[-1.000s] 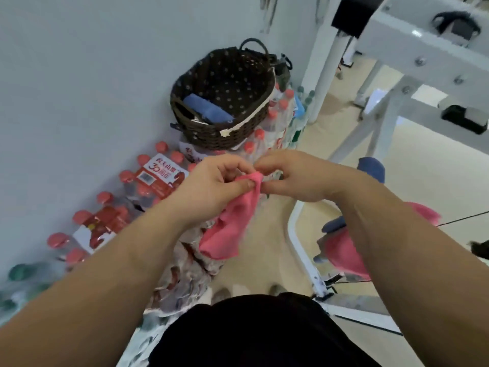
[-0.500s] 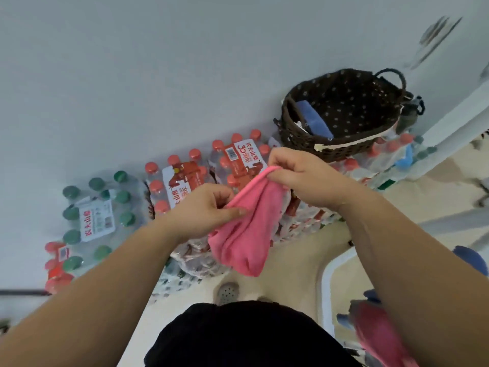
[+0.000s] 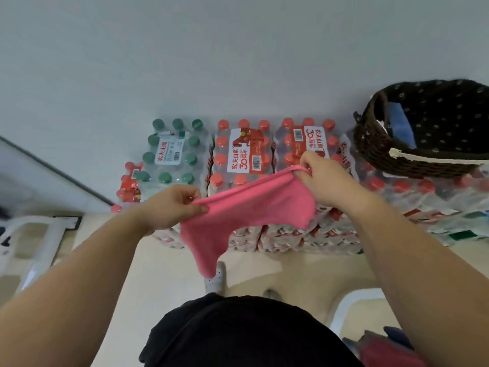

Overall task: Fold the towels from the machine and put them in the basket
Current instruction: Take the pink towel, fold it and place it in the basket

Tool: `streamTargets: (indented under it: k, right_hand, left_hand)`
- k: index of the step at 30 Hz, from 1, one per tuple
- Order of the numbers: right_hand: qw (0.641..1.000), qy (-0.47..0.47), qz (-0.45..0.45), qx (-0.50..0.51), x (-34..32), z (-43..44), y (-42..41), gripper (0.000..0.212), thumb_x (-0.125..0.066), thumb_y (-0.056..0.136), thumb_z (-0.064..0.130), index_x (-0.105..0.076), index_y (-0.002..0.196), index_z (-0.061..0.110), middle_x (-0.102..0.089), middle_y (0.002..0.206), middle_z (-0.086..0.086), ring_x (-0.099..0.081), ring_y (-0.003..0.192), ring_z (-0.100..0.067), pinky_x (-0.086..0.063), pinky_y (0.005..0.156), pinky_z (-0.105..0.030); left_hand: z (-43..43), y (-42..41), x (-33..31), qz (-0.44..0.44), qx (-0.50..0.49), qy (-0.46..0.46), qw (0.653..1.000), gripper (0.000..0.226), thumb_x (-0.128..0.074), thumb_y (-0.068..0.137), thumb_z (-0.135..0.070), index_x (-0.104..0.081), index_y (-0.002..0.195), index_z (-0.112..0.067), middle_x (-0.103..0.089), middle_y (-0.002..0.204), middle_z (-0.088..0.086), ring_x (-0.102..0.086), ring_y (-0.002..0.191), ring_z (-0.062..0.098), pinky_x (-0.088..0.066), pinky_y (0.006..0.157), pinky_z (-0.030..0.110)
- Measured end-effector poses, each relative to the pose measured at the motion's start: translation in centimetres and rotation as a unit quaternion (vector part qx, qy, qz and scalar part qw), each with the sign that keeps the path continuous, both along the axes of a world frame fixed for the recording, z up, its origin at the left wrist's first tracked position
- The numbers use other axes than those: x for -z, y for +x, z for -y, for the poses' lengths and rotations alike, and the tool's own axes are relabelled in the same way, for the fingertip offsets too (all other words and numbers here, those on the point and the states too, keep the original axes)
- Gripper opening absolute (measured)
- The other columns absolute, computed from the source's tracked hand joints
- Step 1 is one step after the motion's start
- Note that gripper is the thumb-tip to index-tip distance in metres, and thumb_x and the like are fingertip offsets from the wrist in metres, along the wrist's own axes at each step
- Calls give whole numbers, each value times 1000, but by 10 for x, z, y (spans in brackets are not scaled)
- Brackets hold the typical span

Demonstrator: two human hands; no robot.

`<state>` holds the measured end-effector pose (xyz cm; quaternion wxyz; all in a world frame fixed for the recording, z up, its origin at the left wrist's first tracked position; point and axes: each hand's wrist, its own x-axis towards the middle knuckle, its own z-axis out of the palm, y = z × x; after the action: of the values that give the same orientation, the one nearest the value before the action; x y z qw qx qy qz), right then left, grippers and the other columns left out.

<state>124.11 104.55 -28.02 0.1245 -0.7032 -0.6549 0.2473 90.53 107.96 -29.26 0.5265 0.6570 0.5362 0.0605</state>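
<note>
**Pink towel stretched between two hands**

Pink cloth hangs in the air in front of the person: the towel [image 3: 248, 205] is pulled out along its top edge, and a loose corner droops toward the floor [image 3: 164, 271]. The left hand [image 3: 172, 205] pinches the towel's left end between thumb and fingers. The right hand [image 3: 325, 178] pinches the other end, a little higher, so the edge slopes up to the right.

Behind the towel, against the pale wall [image 3: 185, 62], stand shrink-wrapped packs of bottles: a green-capped pack [image 3: 172, 152] to the left and red-capped packs [image 3: 243, 152] beside it, stacked on more packs below. A dark wicker basket [image 3: 412, 165] with a spotted lining sits on top of the packs at the far right, well apart from the towel. A blue towel [image 3: 399, 125] leans inside it against the left wall.

At the lower right corner lies a heap of red and blue cloth [image 3: 381, 348], partly cut off. A white frame [image 3: 39, 234] stands on the floor at the left.
</note>
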Motion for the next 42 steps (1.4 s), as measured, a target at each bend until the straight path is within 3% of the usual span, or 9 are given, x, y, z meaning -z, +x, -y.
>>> streamTargets:
  k: [5,8,12,18,22,26,31,38,42]
  right_hand:
    - [1000,-13,13,-2,3,-19,-21,21,-43,103,41,-44,90,25,-58,81,0,-56,70,-19,-37,55,-34]
    - [1000,-23,-4,2,6,-35,-32,20,-50,101,39,-47,89,23,-59,81,0,-56,72,-18,-43,59,-35]
    - [998,-66,12,16,18,-58,-51,14,-63,94,39,-57,89,28,-62,87,7,-58,81,-14,-51,73,-37]
    - [991,-93,47,81,36,-84,-69,14,-64,95,33,-64,86,22,-61,82,5,-59,75,-14,-42,60,-28]
    - [976,-68,-51,202,43,-92,-65,16,-68,93,29,-68,84,15,-65,82,-6,-64,71,-25,-58,67,-42]
    - [953,-40,-106,279,49,-103,-53,17,-66,93,24,-68,79,14,-64,74,-8,-57,61,-25,-48,54,-35]
    - [957,-16,-52,286,59,-141,-37,24,-67,89,28,-66,71,13,-62,68,-2,-57,69,-21,-39,61,-31]
    - [974,-21,30,225,70,-202,-17,20,-69,87,32,-70,79,14,-65,76,-9,-64,79,-28,-36,68,-26]
    - [967,19,42,250,73,-217,-13,25,-68,88,30,-75,84,6,-74,86,-14,-67,84,-31,-46,72,-30]
  left_hand:
    - [-25,-40,-28,19,-26,-6,999,47,-75,80,-53,-56,59,-16,-42,62,1,-39,60,14,-29,54,24]
    - [-52,-60,-28,-34,-57,30,997,45,-74,87,-41,-52,58,-15,-39,56,-2,-36,54,13,-27,51,24]
    - [-97,-75,-7,-123,-114,125,978,30,-75,86,-32,-64,70,-8,-56,60,1,-48,60,20,-34,55,30]
    - [-151,-72,30,-180,-93,226,953,27,-64,88,-36,-56,70,-17,-59,71,3,-56,76,29,-42,68,35]
    - [-175,-71,47,-194,-71,234,950,28,-59,89,-39,-51,71,-19,-56,71,2,-56,77,31,-42,68,36]
    - [-192,-66,56,-200,-57,255,944,32,-58,94,-39,-48,74,-17,-56,74,6,-52,75,32,-41,67,38]
    - [-217,-50,62,-219,-30,252,942,31,-51,98,-37,-45,77,-15,-53,73,6,-51,74,33,-39,64,38]
    - [-248,-33,60,-283,-21,264,922,26,-47,100,-38,-44,82,-20,-51,78,6,-50,74,32,-37,63,38]
    - [-258,-24,56,-276,-54,330,901,31,-53,97,-37,-44,79,-14,-48,74,6,-44,68,30,-34,62,38]
